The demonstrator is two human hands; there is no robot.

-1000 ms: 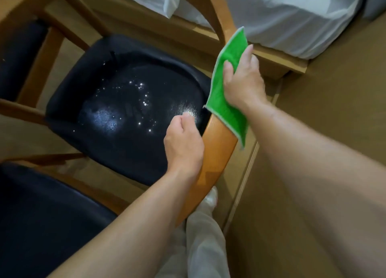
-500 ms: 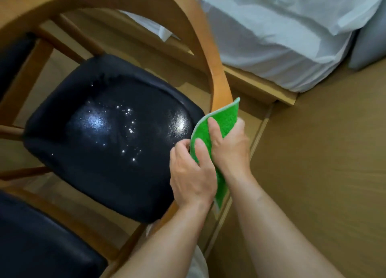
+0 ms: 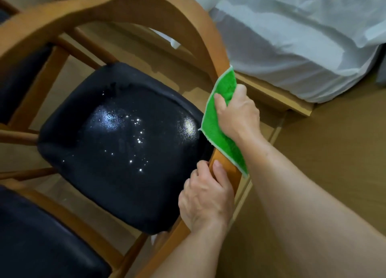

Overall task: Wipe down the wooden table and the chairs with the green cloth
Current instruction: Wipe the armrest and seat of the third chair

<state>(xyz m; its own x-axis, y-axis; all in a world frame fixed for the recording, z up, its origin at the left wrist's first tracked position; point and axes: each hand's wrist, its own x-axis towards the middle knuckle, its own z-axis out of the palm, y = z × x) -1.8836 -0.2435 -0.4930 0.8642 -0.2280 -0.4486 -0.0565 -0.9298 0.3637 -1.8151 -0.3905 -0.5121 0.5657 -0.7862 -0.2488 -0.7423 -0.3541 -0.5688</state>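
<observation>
A wooden chair with a curved back rail (image 3: pixel 146 12) and a black padded seat (image 3: pixel 125 144), speckled with shiny droplets, fills the view. My right hand (image 3: pixel 238 112) presses the green cloth (image 3: pixel 217 123) around the right side of the rail, the cloth wrapped over the wood. My left hand (image 3: pixel 206 198) grips the same rail just below the cloth, fingers curled around it. The wooden table is not in view.
A second chair with a black seat (image 3: pixel 41 236) sits at the lower left, a third black cushion (image 3: pixel 18 77) at the far left. A bed with white sheets (image 3: pixel 292 37) on a low wooden base (image 3: pixel 271 96) lies behind. Tan floor (image 3: pixel 334 152) spreads right.
My right hand has slid the cloth down the rail toward my left hand, then back up a little. My left hand has stayed gripping the rail. The camera tilted.
</observation>
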